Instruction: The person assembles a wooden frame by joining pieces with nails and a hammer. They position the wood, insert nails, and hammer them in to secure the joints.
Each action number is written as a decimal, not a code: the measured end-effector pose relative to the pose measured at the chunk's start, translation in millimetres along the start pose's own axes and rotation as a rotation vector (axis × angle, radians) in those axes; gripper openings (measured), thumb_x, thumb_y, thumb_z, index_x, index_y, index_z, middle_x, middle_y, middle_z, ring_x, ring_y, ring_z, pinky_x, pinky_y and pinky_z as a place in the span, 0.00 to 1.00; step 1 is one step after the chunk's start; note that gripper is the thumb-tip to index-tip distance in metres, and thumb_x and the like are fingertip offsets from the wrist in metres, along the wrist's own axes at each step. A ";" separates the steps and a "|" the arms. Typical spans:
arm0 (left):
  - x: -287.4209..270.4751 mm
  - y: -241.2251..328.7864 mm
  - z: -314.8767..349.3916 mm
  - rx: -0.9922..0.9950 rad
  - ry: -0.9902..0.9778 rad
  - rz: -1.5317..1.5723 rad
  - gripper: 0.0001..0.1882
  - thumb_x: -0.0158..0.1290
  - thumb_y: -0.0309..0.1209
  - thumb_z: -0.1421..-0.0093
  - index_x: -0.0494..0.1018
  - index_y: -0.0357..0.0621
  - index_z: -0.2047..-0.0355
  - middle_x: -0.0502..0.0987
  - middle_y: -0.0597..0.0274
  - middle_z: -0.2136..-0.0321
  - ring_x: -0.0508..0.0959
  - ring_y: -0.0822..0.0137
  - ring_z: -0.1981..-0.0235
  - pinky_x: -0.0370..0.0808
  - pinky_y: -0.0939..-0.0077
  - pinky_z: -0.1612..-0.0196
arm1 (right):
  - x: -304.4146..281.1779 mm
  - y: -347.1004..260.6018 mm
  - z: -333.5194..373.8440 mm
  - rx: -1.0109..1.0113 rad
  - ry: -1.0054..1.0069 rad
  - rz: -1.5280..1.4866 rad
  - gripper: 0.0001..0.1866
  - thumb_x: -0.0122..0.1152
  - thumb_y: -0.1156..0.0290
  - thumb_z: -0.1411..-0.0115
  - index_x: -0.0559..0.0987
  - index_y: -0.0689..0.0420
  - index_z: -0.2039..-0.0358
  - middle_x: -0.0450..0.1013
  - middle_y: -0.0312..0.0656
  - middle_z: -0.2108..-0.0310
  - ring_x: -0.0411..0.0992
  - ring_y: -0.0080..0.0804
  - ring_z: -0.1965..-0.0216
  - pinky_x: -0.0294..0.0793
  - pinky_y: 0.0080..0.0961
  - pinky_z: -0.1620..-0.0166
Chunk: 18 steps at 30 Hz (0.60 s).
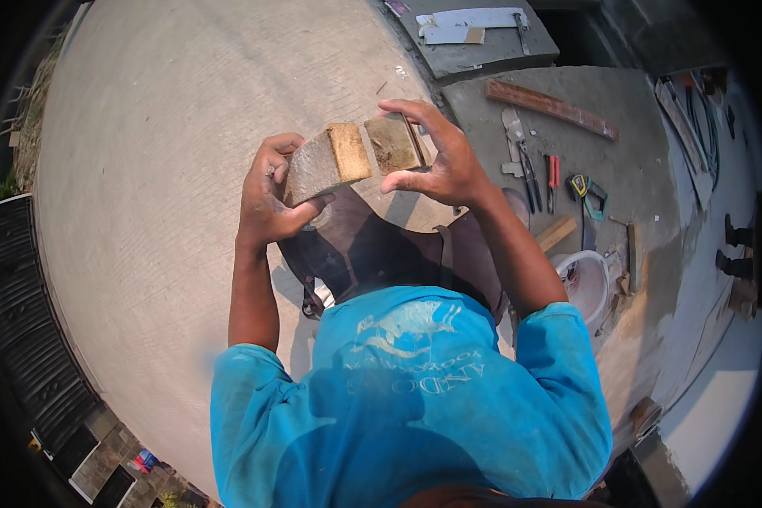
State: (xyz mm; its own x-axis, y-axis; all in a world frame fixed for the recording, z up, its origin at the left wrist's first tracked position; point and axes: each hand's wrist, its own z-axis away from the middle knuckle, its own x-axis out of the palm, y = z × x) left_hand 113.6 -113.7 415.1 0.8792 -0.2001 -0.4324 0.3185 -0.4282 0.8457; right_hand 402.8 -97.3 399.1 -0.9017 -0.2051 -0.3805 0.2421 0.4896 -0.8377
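Observation:
My left hand [265, 193] grips a thick wood block [311, 169] from its left side, thumb below and fingers above. The block's sides are grey and weathered, and its right end is a pale yellow cut face. Just to the right, my right hand [450, 159] holds a second, shorter wood block [391, 146] between thumb and fingers. Its face toward me is brownish and stained. A narrow gap separates the two blocks, which are held up in front of my knees.
On the concrete slab at right lie a reddish wooden beam [554, 109], long dark-handled pincers [529, 179], red-handled pliers [553, 182] and a teal-and-yellow handsaw [595, 200]. A wood offcut [556, 234] lies beside a white bucket [604, 271]. Paving [161, 169] stretches away at left.

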 end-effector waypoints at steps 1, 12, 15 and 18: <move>-0.8 1.3 -0.6 -0.009 -0.001 0.005 0.33 0.72 0.20 0.59 0.56 0.49 0.67 0.71 0.53 0.51 0.75 0.65 0.49 0.74 0.72 0.48 | -0.5 -2.2 -1.4 -0.008 -0.004 0.012 0.50 0.84 0.48 0.58 0.71 0.52 0.36 0.73 0.42 0.43 0.72 0.39 0.43 0.70 0.38 0.39; 5.5 1.7 -1.0 0.037 -0.009 0.047 0.31 0.72 0.22 0.55 0.56 0.48 0.66 0.73 0.45 0.46 0.76 0.60 0.45 0.74 0.67 0.43 | 4.7 -16.8 -6.6 -0.004 -0.090 0.102 0.50 0.80 0.44 0.56 0.69 0.50 0.35 0.71 0.46 0.40 0.69 0.48 0.39 0.69 0.44 0.38; 8.3 14.5 -7.6 0.075 -0.014 0.018 0.33 0.73 0.23 0.54 0.55 0.49 0.65 0.74 0.39 0.43 0.76 0.57 0.42 0.74 0.64 0.42 | 6.4 -18.9 -2.2 -0.032 -0.053 0.106 0.55 0.83 0.49 0.57 0.65 0.49 0.31 0.71 0.46 0.41 0.70 0.47 0.39 0.70 0.42 0.37; 11.4 10.6 -6.1 0.074 -0.031 -0.034 0.34 0.74 0.24 0.54 0.54 0.49 0.64 0.74 0.37 0.42 0.76 0.55 0.41 0.74 0.62 0.41 | 24.8 1.4 5.1 -0.085 -0.010 0.179 0.58 0.83 0.53 0.58 0.61 0.45 0.28 0.71 0.46 0.40 0.70 0.48 0.40 0.70 0.44 0.38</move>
State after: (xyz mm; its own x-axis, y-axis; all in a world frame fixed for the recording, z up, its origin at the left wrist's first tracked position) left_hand 129.1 -115.1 421.1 0.8566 -0.2105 -0.4711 0.3203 -0.4988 0.8053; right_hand 382.6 -106.0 386.5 -0.8433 -0.1159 -0.5249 0.3674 0.5885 -0.7202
